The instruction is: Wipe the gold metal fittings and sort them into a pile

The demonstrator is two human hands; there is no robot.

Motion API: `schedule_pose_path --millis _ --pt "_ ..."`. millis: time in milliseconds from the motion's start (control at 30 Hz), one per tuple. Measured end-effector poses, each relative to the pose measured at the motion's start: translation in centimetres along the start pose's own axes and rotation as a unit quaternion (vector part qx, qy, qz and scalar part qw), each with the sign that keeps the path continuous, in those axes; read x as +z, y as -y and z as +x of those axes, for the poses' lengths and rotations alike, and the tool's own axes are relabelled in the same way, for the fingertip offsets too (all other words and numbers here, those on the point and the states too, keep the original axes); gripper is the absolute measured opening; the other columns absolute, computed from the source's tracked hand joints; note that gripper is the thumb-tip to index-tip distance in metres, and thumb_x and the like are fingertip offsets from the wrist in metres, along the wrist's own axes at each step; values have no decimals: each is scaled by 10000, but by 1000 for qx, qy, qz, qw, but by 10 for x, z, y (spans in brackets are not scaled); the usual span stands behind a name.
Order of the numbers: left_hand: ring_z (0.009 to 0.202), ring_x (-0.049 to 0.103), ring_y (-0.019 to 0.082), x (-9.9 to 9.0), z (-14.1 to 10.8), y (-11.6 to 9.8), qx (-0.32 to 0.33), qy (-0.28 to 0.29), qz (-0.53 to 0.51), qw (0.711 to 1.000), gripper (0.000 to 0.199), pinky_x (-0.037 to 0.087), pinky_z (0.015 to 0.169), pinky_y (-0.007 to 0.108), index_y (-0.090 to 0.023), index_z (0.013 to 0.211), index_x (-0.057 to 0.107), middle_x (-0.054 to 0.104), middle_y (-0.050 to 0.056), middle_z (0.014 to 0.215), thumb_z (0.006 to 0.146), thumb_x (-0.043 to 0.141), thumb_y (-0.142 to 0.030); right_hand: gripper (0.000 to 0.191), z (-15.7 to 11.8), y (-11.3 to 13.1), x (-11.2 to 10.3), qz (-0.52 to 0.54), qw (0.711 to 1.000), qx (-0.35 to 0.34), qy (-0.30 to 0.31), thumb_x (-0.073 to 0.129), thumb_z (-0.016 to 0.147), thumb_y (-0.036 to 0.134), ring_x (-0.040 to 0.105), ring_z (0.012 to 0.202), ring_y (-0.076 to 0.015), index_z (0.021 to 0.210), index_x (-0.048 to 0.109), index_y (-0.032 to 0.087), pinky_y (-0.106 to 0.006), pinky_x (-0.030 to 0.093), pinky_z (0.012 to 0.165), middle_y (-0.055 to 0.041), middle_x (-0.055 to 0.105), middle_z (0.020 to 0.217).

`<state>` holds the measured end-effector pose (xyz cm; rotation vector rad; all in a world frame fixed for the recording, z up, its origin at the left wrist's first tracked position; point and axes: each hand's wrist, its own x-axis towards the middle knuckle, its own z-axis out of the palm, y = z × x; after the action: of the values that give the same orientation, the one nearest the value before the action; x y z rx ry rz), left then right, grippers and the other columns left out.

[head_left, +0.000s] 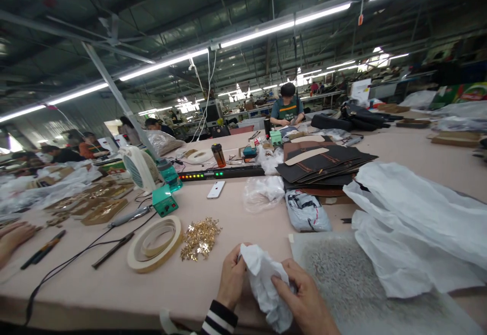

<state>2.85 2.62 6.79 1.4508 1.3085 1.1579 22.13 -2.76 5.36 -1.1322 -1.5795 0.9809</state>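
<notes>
My left hand (pixel 231 278) and my right hand (pixel 304 299) both grip a crumpled white plastic bag (pixel 266 284) at the near edge of the table (pixel 114 294). Left of my hands lies a heap of small gold metal fittings (pixel 200 237). Beside that heap sit stacked rolls of beige tape (pixel 155 243). A speckled grey mat (pixel 342 279) lies under and to the right of my right hand.
Large white plastic bags (pixel 418 223) cover the right side. Dark flat leather pieces (pixel 323 165) are stacked mid-table, with a phone (pixel 215 189), a small fan (pixel 139 168) and a green power unit (pixel 165 202). Another person's hand (pixel 13 238) rests at the far left. A worker (pixel 287 106) sits at the far end.
</notes>
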Motion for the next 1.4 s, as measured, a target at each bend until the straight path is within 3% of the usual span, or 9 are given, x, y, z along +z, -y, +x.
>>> schedule_pose_path --millis 367,500,600,733,900,967,1100,1233,1400 --pt "548 379 112 -6 61 -9 -1 -54 11 998 580 299 523 238 -199 560 488 389 -61 538 791 691 -691 415 5 -25 12 -101 994 15 -50 519 978 503 589 682 -175 681 517 213 -267 426 642 0 581 697" --pt "541 478 121 0 75 -4 -23 -89 -1 996 549 385 509 233 -162 762 651 545 -31 618 788 674 -709 315 7 -37 13 -113 992 24 -50 494 978 487 645 699 -192 827 568 220 -274 463 662 -11 651 732" --pt "717 636 163 4 76 -1 -28 -115 -11 993 593 528 657 287 -140 1049 659 694 81 960 815 642 -685 305 8 -43 14 -104 992 36 -59 467 978 454 719 828 -233 1082 606 203 -300 528 755 -68 739 892" --pt "937 664 223 5 49 -6 -7 -109 11 994 553 553 842 361 -159 1108 666 669 139 1191 759 756 -578 526 9 -46 18 -85 987 61 -123 454 957 423 739 1013 -256 1416 475 168 -325 557 878 -119 750 1136" --pt "1077 639 258 5 -13 -9 46 85 110 989 368 547 887 341 -240 1087 725 663 94 1213 743 824 -326 652 10 -44 19 -81 988 74 -107 479 927 369 729 1069 -273 1514 383 101 -331 571 887 -165 724 1228" --pt "1021 649 240 5 -32 -4 55 110 140 982 362 548 847 317 -254 1093 734 667 84 1187 743 826 -269 680 9 -42 19 -94 986 80 -114 471 924 350 713 1112 -290 1537 350 80 -360 567 917 -189 701 1272" --pt "818 649 198 2 -52 12 73 80 150 983 136 529 737 288 -224 946 724 692 55 931 916 662 -342 687 8 -37 21 -114 982 75 -130 429 950 313 687 1176 -286 1578 268 84 -385 547 977 -193 663 1341" --pt "806 644 193 -4 -68 25 88 13 152 984 281 515 733 269 -218 898 677 684 43 881 987 558 -456 658 7 -34 20 -138 979 79 -130 380 982 316 653 1243 -289 1574 238 66 -408 528 1025 -219 594 1430" --pt "641 564 163 -28 -96 53 11 -131 202 971 345 456 642 254 -235 855 591 582 -33 700 976 525 -551 664 6 -27 18 -143 978 77 -128 350 986 304 625 1290 -286 1590 186 82 -436 510 1069 -217 550 1480"
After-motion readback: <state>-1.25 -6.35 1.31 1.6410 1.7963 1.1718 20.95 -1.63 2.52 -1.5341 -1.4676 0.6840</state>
